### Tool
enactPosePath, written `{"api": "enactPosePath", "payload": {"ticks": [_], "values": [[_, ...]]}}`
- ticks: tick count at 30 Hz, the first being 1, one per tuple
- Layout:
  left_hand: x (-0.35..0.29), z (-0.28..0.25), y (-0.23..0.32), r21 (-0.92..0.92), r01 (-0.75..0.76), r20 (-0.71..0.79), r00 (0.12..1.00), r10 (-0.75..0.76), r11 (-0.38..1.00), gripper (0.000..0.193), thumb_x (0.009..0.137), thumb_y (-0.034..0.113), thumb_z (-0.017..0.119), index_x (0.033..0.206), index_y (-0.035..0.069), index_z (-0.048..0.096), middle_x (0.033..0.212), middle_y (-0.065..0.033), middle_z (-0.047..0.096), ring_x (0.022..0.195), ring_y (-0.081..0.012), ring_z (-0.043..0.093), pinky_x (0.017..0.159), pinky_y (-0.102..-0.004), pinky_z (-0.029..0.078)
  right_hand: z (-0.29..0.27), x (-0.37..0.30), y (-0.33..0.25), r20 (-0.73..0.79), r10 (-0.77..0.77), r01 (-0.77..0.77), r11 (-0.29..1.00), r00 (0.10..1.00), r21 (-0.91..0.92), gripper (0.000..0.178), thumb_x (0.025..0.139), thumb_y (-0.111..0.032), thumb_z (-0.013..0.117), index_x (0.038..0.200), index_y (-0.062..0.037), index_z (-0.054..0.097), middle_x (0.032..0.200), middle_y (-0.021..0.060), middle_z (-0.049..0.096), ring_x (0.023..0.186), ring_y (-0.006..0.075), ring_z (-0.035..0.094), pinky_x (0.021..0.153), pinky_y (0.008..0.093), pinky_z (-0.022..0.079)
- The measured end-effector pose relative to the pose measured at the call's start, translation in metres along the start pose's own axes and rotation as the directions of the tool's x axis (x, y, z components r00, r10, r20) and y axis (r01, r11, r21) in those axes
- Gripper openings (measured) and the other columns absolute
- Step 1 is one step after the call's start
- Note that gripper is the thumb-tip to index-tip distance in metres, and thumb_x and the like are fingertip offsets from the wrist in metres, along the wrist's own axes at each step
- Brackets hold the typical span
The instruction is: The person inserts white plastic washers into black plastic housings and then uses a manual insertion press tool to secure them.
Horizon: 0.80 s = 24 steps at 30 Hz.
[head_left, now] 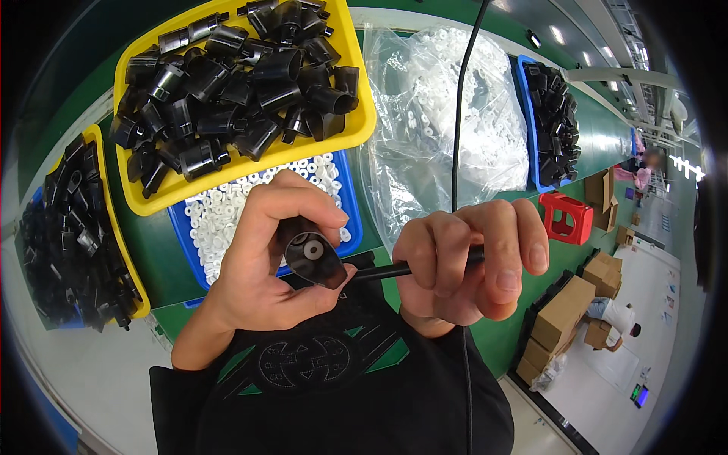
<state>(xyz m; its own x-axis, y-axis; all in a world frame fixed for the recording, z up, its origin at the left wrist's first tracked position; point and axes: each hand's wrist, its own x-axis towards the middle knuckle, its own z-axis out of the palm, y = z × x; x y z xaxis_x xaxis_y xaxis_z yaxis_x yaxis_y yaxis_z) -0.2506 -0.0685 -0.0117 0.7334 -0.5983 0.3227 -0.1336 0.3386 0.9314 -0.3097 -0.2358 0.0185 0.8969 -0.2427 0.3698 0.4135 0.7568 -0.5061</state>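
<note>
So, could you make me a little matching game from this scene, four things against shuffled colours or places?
1. Hollow black part with pale ring inside
2. Biggest heap of white rings
3. Boxy frame
4. Large tray at upper left

A. Red
B. In the clear bag
C. Yellow
D. In the left hand

Pairs: 1-D, 2-B, 3-A, 4-C

This is a factory assembly workshop: a green surface [154,259] carries a yellow plastic tray [368,114] of glossy black tubular parts [235,89], a blue plastic tray [353,186] of small white rings [214,218] and a clear plastic bag [464,106] of white pieces; brown cardboard boxes [563,309] stand stacked beyond.
</note>
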Motion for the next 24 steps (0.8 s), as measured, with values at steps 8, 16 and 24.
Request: {"api": "enactPosePath", "payload": {"ticks": [8, 16, 24], "values": [[0.005, -0.008, -0.002, 0.073, -0.056, 0.097, 0.994, 0.048, 0.996, 0.044, 0.071, -0.001, 0.082, 0.099, 0.005, 0.049, 0.098, -0.0146, 0.054, 0.088, -0.0212, 0.059, 0.075, -0.0317, 0.05, 0.009, -0.001, -0.004, -0.089, -0.065, 0.067, 0.998, 0.994, 0.011, 0.024, 0.082, -0.003, 0.072, 0.099, -0.0079, 0.055, 0.09, 0.0125, 0.062, 0.059, 0.0139, 0.054, 0.05, 0.0235, 0.042], [-0.003, -0.001, -0.01, 0.0, 0.056, -0.09, 0.994, -0.056, 0.998, 0.059, 0.071, 0.006, 0.085, 0.117, 0.004, 0.05, 0.105, -0.0095, 0.054, 0.092, -0.0184, 0.059, 0.078, -0.0292, 0.049, 0.009, 0.01, -0.001, 0.184, 0.275, 0.132, 0.196, 0.944, -0.972, 0.041, 0.065, -0.017, 0.087, 0.098, 0.0008, 0.071, 0.091, 0.0101, 0.06, 0.067, 0.0177, 0.061, 0.056, 0.0264, 0.049], [-0.002, -0.04, -0.007, 0.227, 0.071, -0.005, 0.997, -0.072, 0.971, 0.078, 0.063, 0.005, 0.087, 0.131, 0.003, 0.047, 0.115, -0.0099, 0.053, 0.103, -0.0203, 0.056, 0.084, -0.031, 0.047, 0.004, 0.011, -0.011, 0.231, 0.176, 0.239, -0.024, 0.957, -0.971, 0.045, 0.062, -0.012, 0.087, 0.102, -0.0018, 0.071, 0.089, 0.0075, 0.057, 0.061, 0.0141, 0.061, 0.048, 0.0241, 0.048]]}}
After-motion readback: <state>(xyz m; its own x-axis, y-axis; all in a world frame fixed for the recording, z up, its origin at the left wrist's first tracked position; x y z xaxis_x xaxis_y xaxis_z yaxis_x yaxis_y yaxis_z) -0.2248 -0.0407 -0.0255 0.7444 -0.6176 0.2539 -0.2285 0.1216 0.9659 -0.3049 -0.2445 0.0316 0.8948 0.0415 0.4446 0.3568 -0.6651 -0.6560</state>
